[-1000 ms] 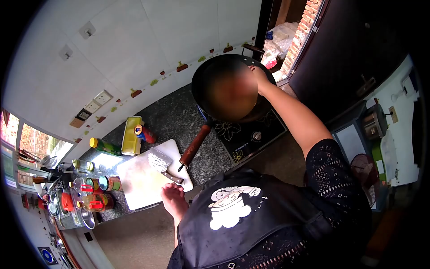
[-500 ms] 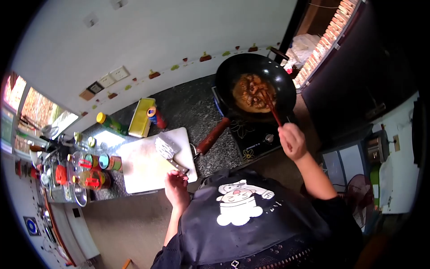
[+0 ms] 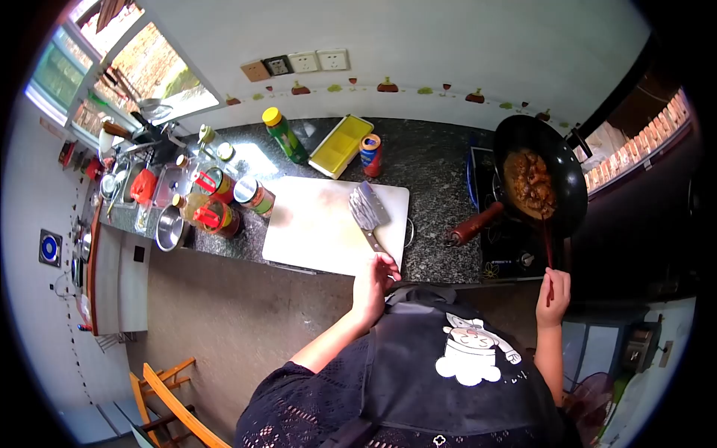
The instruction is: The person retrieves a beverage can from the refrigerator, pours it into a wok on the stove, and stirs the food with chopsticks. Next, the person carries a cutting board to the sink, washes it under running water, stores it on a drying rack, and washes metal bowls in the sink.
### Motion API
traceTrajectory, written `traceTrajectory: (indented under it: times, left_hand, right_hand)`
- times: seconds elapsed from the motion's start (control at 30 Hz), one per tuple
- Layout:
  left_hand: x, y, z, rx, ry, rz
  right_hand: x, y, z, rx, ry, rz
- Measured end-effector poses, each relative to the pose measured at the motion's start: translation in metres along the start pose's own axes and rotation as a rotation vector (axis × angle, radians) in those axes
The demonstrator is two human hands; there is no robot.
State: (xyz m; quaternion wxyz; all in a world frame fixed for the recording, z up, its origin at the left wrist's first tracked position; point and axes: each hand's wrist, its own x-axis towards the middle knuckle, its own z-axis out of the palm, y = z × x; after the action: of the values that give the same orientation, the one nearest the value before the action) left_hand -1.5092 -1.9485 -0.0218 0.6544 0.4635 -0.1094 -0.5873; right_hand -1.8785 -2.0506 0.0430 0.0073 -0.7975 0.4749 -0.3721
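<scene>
My right hand (image 3: 553, 296) is closed round reddish-brown chopsticks (image 3: 547, 243). Their tips reach into brown, saucy chunks of food (image 3: 530, 183) in a black wok (image 3: 571, 168), whose wooden handle (image 3: 476, 224) points toward the lower left. My left hand (image 3: 376, 287) hovers at the front edge of a white cutting board (image 3: 306, 231), its fingers loosely bent and apart, with nothing visible in them. Just beyond those fingers is the handle of a cleaver (image 3: 368, 209), which lies on the board with pale smears on its blade.
Behind the board stand a green bottle with a yellow cap (image 3: 284, 136), a yellow container (image 3: 340, 146) and a red-blue can (image 3: 370, 155). Jars and bottles (image 3: 209, 216), plus a metal bowl (image 3: 172, 228), crowd the left. The wok sits on a black cooktop (image 3: 504, 250). A wooden chair (image 3: 175, 403) stands lower left.
The view has swung left, so the counter and wok appear farther right. My right hand has drawn back toward me with the chopsticks. My left hand stays near the cleaver handle.
</scene>
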Motion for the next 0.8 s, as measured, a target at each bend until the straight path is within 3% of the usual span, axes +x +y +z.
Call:
traceTrajectory:
  times: [0.3, 0.5, 0.57, 0.7, 0.8]
  left_hand:
    - [-0.033, -0.011, -0.063, -0.104, 0.206, 0.124]
    - [-0.092, -0.028, -0.085, -0.054, 0.408, 0.379]
    - [-0.115, -0.037, -0.076, -0.229, 0.528, 0.266]
    - [-0.157, -0.062, -0.061, -0.143, 0.411, 0.236]
    - [-0.174, -0.072, -0.056, -0.145, 0.465, 0.246]
  right_hand:
    - [0.005, -0.034, 0.019, -0.061, -0.063, -0.081]
    - [0.028, -0.014, 0.016, 0.062, 0.022, -0.191]
    - [0.023, -0.009, 0.016, 0.124, -0.068, -0.052]
    - [0.003, -0.004, 0.011, 0.156, -0.071, -0.041]
    - [-0.015, -0.002, 0.009, 0.185, -0.053, 0.059]
